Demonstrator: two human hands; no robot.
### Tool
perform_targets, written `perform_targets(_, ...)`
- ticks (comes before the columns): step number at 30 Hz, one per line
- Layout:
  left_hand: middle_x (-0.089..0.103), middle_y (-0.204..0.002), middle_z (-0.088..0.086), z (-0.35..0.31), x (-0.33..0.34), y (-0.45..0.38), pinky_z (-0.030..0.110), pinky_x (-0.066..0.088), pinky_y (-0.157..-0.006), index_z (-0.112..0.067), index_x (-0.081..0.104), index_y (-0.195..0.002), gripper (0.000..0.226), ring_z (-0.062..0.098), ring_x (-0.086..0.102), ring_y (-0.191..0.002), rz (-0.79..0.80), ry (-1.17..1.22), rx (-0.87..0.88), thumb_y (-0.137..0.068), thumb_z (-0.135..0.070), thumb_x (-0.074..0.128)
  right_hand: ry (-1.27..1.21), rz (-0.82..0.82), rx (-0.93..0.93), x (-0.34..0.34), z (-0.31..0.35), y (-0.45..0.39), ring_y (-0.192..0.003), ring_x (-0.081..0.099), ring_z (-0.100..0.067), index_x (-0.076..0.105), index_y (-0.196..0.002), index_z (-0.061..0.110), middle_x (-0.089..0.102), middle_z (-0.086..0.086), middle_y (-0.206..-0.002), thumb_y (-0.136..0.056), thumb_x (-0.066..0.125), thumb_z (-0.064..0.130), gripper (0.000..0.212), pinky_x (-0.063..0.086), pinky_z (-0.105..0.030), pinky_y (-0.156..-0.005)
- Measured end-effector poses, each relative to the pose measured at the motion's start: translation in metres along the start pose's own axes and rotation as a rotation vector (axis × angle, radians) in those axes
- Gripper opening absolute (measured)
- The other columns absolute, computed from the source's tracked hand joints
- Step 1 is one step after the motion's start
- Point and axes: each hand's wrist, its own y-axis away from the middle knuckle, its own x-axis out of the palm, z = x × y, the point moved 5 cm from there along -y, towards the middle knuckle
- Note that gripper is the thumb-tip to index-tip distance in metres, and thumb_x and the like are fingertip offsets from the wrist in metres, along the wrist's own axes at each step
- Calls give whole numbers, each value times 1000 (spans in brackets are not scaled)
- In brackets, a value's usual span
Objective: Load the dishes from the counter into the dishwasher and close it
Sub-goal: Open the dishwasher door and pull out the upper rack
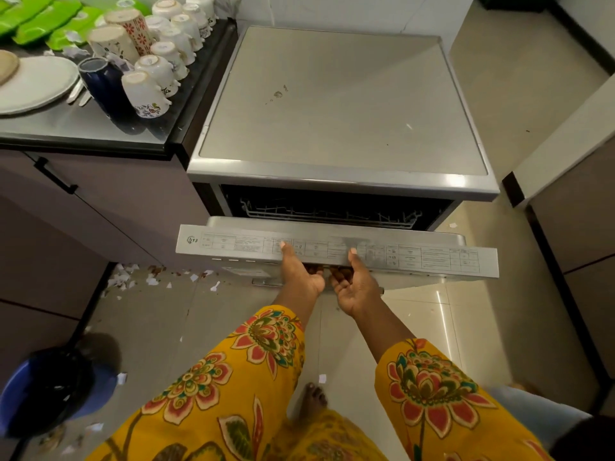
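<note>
I see my left hand and right hand side by side, almost touching, both clamped on the top edge of the dishwasher door. Each thumb lies flat on the door's upper face while the fingers curl under the lip, palms turned up. The door is tilted partway open, its top edge leaning toward me, and both hands sit near its middle.

Along that top face runs a printed panel of small boxes and symbols; the print is too fine for me to read. At its left end I can make out a round mark with what looks like "13" beside it.

Behind the door, in the dark opening, the wire rack shows. Above it is the flat grey top of the dishwasher, bearing a few small stains.

The dishes are well away from my hands, up on the counter to the left: a cluster of upturned white cups, some with floral prints, a dark blue mug, a pale plate, and green trays at the back.

Paper scraps litter the floor at the counter's foot, and a blue bin with a black liner stands at lower left.
</note>
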Motion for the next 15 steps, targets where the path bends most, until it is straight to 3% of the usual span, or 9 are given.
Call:
perform_targets(3, 57, -107, 12, 5, -17, 7, 42, 42, -102, -12, 47, -117, 48, 28, 54, -102, -7, -21, -1, -89, -50, 56, -21, -20, -3, -14, -15, 6, -110, 59, -28, 46, -129, 5, 58, -18, -123, -86, 66, 23, 50, 50, -39, -93)
perform_targets(8, 51, -128, 15, 16, -57, 18, 46, 32, -112, -12, 42, -129, 56, 32, 45, -126, -36, -72, -31, -88, -45, 60, -19, -66, -1, -41, -38, 24, -120, 52, -31, 42, -129, 7, 55, -18, -124, -89, 63, 23, 48, 38, -43, -104)
perform_targets(15, 46, -135, 18, 31, -119, 29, 45, 34, -111, -6, 31, -139, 72, 31, 43, -129, -79, -156, -80, -85, -37, 66, -56, -102, 42, -86, -80, 43, -130, 42, -32, 38, -134, 6, 47, -20, -135, -91, 59, 24, 51, 32, -42, -112)
